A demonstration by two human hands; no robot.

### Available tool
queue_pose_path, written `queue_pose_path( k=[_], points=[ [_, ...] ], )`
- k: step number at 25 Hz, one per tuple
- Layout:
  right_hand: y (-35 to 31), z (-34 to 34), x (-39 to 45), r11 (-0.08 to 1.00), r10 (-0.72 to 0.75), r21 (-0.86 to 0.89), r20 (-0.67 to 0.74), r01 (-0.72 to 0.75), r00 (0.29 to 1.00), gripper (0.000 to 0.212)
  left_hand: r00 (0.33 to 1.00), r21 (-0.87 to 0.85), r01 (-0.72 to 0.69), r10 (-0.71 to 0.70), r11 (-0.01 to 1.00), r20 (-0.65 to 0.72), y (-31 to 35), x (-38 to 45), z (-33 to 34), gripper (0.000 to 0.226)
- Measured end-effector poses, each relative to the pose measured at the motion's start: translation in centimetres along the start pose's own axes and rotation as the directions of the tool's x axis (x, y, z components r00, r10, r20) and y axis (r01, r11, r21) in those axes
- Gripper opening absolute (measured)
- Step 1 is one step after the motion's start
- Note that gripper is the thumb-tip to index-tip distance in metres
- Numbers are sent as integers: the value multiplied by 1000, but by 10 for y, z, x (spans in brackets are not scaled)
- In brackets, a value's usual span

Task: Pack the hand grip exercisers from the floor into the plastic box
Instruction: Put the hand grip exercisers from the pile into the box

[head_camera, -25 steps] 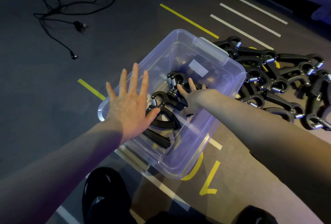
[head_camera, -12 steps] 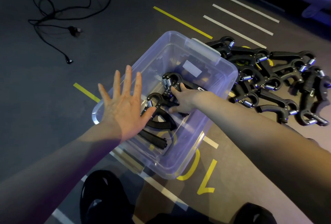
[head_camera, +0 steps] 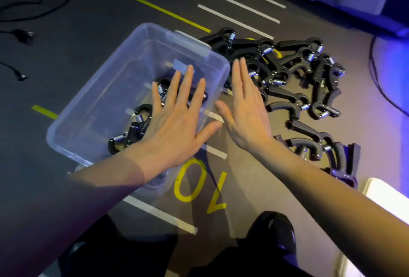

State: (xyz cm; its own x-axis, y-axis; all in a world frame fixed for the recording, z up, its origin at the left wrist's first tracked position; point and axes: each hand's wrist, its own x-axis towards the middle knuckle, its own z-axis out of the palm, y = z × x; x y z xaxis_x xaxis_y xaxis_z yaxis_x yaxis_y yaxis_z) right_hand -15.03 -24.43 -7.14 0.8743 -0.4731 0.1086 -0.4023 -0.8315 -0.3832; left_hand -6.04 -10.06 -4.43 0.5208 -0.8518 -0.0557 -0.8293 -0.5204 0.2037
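Observation:
A clear plastic box [head_camera: 110,82] stands on the floor at centre left. Inside lie black hand grip exercisers [head_camera: 135,128] with metal springs, partly hidden by my hand. My left hand [head_camera: 177,121] hovers flat over the box's right half, fingers spread and holding nothing. My right hand [head_camera: 245,110] is just outside the box's right rim, fingers straight and together, empty. To the right of it a pile of several more black exercisers [head_camera: 294,77] lies on the floor.
Black cables [head_camera: 20,33] lie on the dark floor at far left. Yellow and white tape lines and a yellow number "10" [head_camera: 199,186] mark the floor. My dark shoes [head_camera: 274,232] are at the bottom. A white object [head_camera: 385,197] sits at lower right.
My right hand has come out of the box, leaving the exerciser inside, and now hovers empty beside the rim. My left hand has shifted right over the box. The view has swung right.

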Motion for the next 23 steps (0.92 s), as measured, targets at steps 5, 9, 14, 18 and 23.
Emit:
queue_pose_path(
  k=[5,9,14,18,23],
  points=[
    [83,-2,-72,935,327,-180,102,-306,940,83,992,20,-72,70,997,108,32,7,11,99],
    [124,3,-124,807,580,-253,175,-533,796,77,989,51,-81,74,995,129,40,11,20,100],
    [150,11,-161,779,616,-172,386,-602,686,68,978,34,-81,73,996,193,38,14,28,98],
    [155,16,-155,737,647,-76,368,-671,668,62,978,18,-75,70,997,197,38,14,30,95],
    [170,18,-134,649,707,-43,404,-760,581,62,973,31,-76,68,997,221,36,14,29,94]
  ],
)
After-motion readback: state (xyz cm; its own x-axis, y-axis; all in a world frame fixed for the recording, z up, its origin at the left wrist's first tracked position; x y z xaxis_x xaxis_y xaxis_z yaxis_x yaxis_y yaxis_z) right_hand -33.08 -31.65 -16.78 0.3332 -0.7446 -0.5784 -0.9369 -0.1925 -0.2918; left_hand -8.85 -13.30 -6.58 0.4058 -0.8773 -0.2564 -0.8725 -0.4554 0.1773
